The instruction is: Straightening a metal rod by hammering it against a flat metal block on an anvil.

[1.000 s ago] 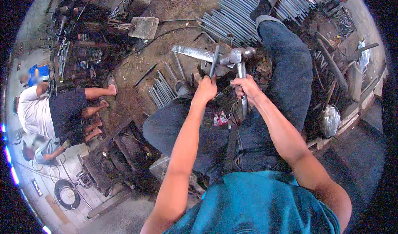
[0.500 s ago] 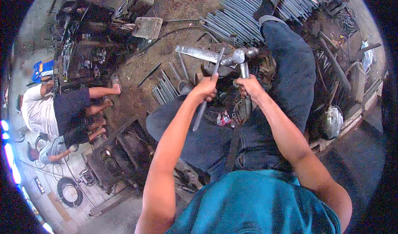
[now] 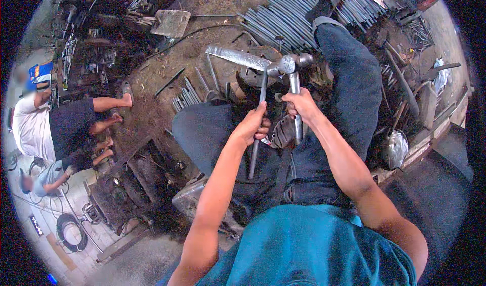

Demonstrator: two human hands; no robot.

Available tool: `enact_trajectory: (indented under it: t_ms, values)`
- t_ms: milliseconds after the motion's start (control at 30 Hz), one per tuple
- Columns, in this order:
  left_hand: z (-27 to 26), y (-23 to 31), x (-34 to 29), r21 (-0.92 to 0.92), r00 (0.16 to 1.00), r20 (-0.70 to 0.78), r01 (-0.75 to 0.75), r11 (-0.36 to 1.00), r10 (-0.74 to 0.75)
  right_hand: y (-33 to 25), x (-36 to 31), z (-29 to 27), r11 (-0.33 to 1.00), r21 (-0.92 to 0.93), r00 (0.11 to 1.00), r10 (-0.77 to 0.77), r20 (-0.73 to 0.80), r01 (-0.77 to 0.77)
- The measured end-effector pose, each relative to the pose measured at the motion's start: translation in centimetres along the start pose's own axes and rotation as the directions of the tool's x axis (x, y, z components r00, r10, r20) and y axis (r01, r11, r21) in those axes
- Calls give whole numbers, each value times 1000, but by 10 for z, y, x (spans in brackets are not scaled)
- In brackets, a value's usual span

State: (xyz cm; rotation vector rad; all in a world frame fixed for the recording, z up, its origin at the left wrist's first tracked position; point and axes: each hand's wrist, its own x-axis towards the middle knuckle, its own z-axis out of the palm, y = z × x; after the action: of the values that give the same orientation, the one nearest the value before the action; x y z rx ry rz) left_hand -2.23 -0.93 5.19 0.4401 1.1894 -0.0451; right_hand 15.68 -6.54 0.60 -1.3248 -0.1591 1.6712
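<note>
My left hand (image 3: 254, 126) is closed around a slim grey metal rod (image 3: 264, 90), which stands nearly lengthwise before me. The rod's upper end is by a flat, silvery blade-like metal piece (image 3: 238, 58) that points left. In my right hand (image 3: 302, 105) is a hammer (image 3: 294, 81) with a rounded peen and a metal handle, gripped partway down. The hammer head is close beside the rod's top and the blade's right end; whether they touch I cannot tell. Beneath the blade is a dark metal block (image 3: 251, 77), partly hidden.
Many grey rods (image 3: 281, 20) lie in a pile ahead, by my outstretched foot. Shorter rods (image 3: 186, 94) lie left of my bent knee. A flat shovel-like plate (image 3: 170, 23) lies farther left. Two people sit at far left (image 3: 35, 124). Scrap and bars (image 3: 402, 78) crowd the right.
The rod in my left hand has turned more upright and slid lower, toward me. More of the hammer handle shows below my right hand. The whole view has shifted slightly.
</note>
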Motion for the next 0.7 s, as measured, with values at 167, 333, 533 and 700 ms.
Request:
enact_trajectory:
  t_ms: [167, 333, 533, 700]
  values:
    - [-4, -2, 8, 101, 978, -33, -200, 974, 205, -9, -5, 12, 965, -254, 993, -86, -75, 65]
    - [-6, 3, 26, 392, 856, -85, -441, 807, 509, -14, -5, 23, 739, -668, 955, -250, -158, 84]
    - [-7, 10, 62, 314, 773, -149, -554, 771, 617, -24, -22, 55, 547, -824, 923, -376, -84, 148]
    - [0, 11, 72, 648, 639, -286, -419, 636, 714, -32, -25, 64, 662, -747, 962, -240, -130, 64]
